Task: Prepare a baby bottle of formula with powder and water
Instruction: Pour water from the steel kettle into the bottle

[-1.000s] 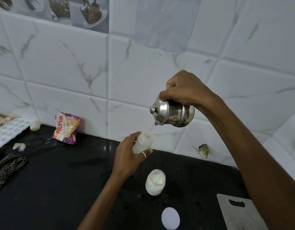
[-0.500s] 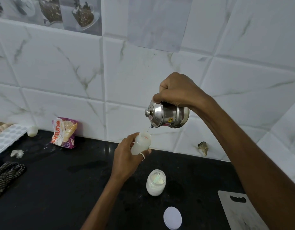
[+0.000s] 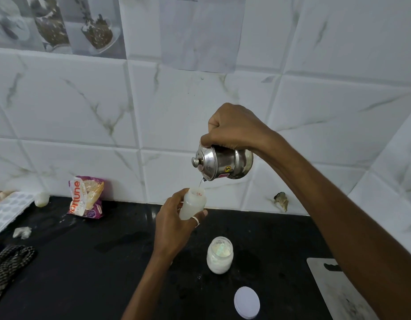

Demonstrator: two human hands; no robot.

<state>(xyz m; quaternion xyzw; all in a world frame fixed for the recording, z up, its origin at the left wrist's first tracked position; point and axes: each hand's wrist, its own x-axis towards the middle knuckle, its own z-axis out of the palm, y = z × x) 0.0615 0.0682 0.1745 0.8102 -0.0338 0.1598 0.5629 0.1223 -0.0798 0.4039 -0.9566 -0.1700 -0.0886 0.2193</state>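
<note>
The white tiled wall [image 3: 84, 112] rises behind the black desk [image 3: 84, 273], and an open jar of white powder [image 3: 220, 254] standing on the desk serves as the landmark. Well to the right of the jar, a white cutting board [image 3: 333, 292] lies flat. High above the jar, the right hand [image 3: 232, 129] holds a small steel pot [image 3: 225, 163] tipped spout-down, its fingers [image 3: 214, 125] curled tight together over the top (the handle itself is hidden). Far left of the jar, a purple-and-orange packet [image 3: 86, 196] leans on the wall. Just above-left of the jar, off the desk, the left hand [image 3: 174, 220] grips the baby bottle [image 3: 193, 203], fingers [image 3: 201, 215] wrapped round its lower body, its open mouth tilted toward the pot. Below-right of the jar lies a round white lid [image 3: 246, 302]. A thin thread of water [image 3: 201, 183] runs from the spout to the bottle's mouth.
</note>
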